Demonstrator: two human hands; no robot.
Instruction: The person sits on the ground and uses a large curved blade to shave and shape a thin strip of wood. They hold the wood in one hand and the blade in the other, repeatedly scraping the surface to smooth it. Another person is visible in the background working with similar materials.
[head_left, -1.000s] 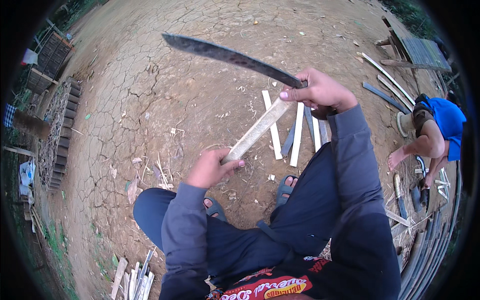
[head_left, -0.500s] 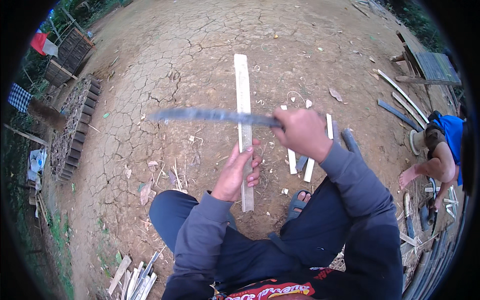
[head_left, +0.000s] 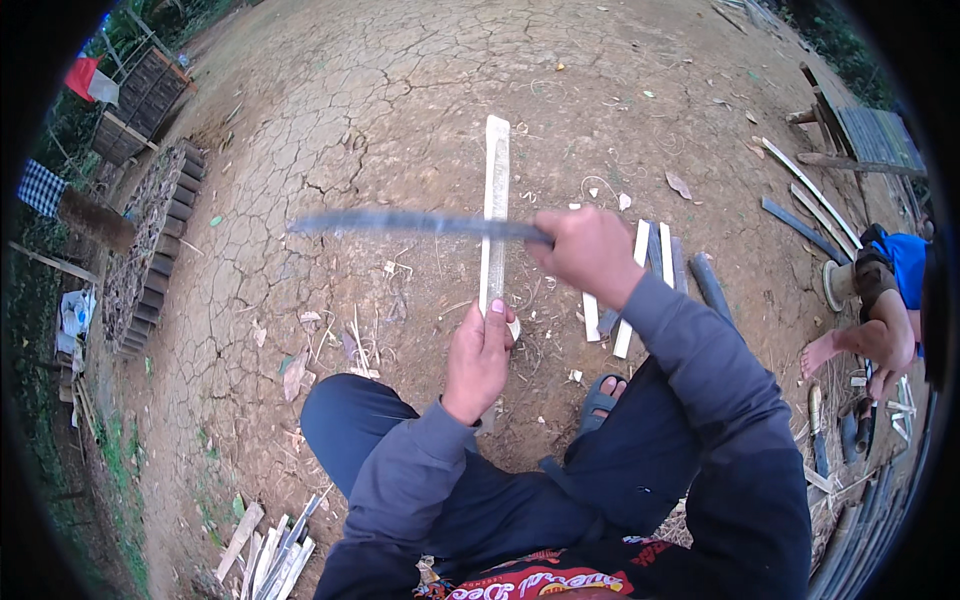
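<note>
My left hand (head_left: 478,358) is wrapped round the lower part of a pale split bamboo strip (head_left: 497,180), its thumb lying along the face. The strip points away from me, over the bare ground. My right hand (head_left: 590,255) grips the handle end of a long dark machete (head_left: 400,222); the handle itself is mostly hidden in the fist. Its blade reaches left across the strip, above my left hand, and is slightly blurred. Whether the edge touches the strip I cannot tell. Several cut bamboo strips (head_left: 637,290) lie on the ground beyond my right knee.
More split pieces (head_left: 268,555) are heaped at the lower left. At the right another person (head_left: 890,310) sits low, near a sheathed blade (head_left: 817,430) and long bamboo poles (head_left: 862,540). A bordered bed (head_left: 150,265) stands at the left. Shavings and dry leaves dot the cracked soil.
My left hand has turned so that its back faces up, still round the strip. The strip has shifted slightly right and stands more upright. The machete has moved slightly left.
</note>
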